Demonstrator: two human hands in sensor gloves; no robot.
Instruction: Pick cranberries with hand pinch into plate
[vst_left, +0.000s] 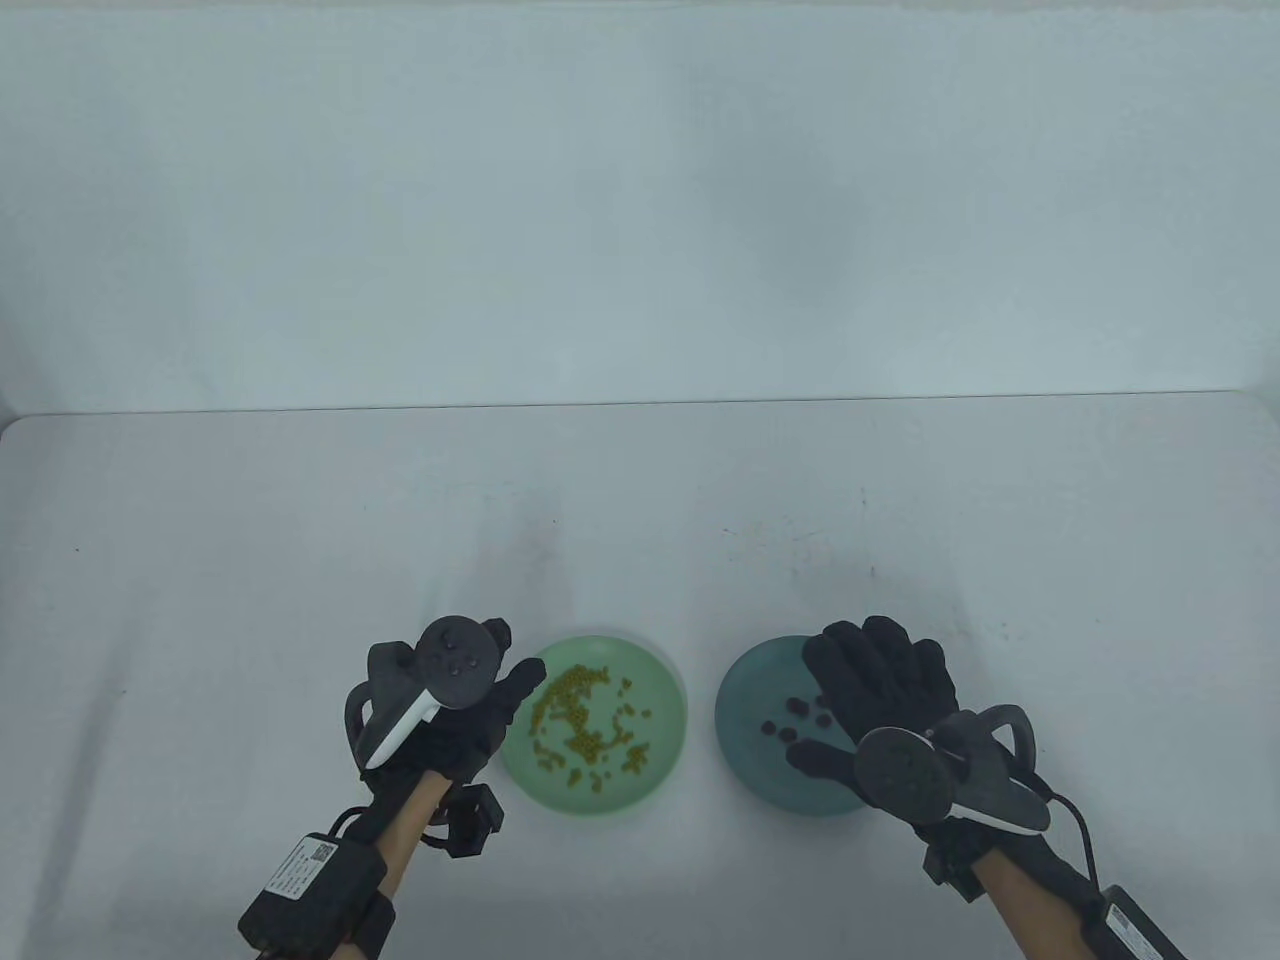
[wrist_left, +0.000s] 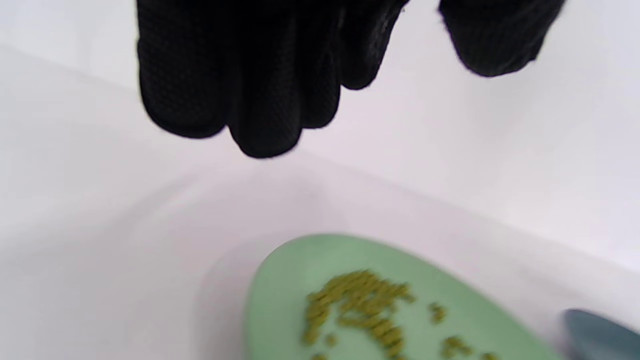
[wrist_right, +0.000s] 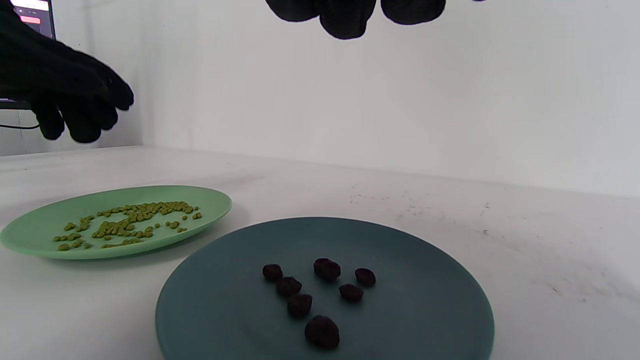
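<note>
Near the bench's front edge, both hands, the right hand (vst_left: 885, 690) above the cranberries (wrist_right: 320, 292) on the teal plate (wrist_right: 440, 300) and the left hand (vst_left: 470, 715) beside the green plate (vst_left: 665, 730), hang loosely open and grip nothing, so a sloppy pinch could nudge the small dark berries off the shallow rim.

So the cranberries (wrist_right: 314, 292) are small, dark, wrinkly blobs, seven of them that I can count from the right wrist view, sitting loose in a little cluster near the middle of the teal plate (wrist_right: 430, 320). A couple sit close together, and none are stacked. The plate is round, shallow and matte blue-green, lying flat on the counter, just beside a light green plate (wrist_right: 30, 235) on its left.
</note>
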